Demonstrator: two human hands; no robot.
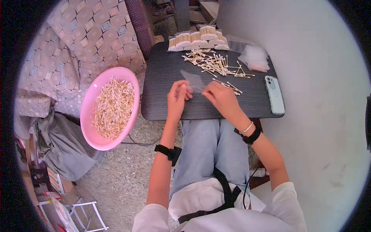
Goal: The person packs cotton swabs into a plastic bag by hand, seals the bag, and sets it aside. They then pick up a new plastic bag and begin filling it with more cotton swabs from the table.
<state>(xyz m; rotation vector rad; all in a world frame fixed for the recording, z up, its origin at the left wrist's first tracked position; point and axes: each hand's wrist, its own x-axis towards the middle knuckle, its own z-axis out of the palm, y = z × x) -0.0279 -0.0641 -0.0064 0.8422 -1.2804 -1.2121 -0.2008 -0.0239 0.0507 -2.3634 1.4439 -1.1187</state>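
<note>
Between my two hands, over the dark table, is a clear plastic bag [194, 81]. My left hand [180, 96] has its fingers closed on the bag's left edge. The fingertips of my right hand [222, 98] pinch its right edge. Just beyond my right hand lie a few loose cotton swabs [228, 86]. Farther back is a scattered pile of cotton swabs [214, 63]. Bundles of swabs in clear bags [197, 40] are stacked at the table's back edge.
On the black table [162, 73], a stack of empty clear bags [255, 58] lies at the back right and a phone [274, 94] at the right edge. A pink basin [87, 116] full of swabs stands left of the table. A pale wall rises at the right.
</note>
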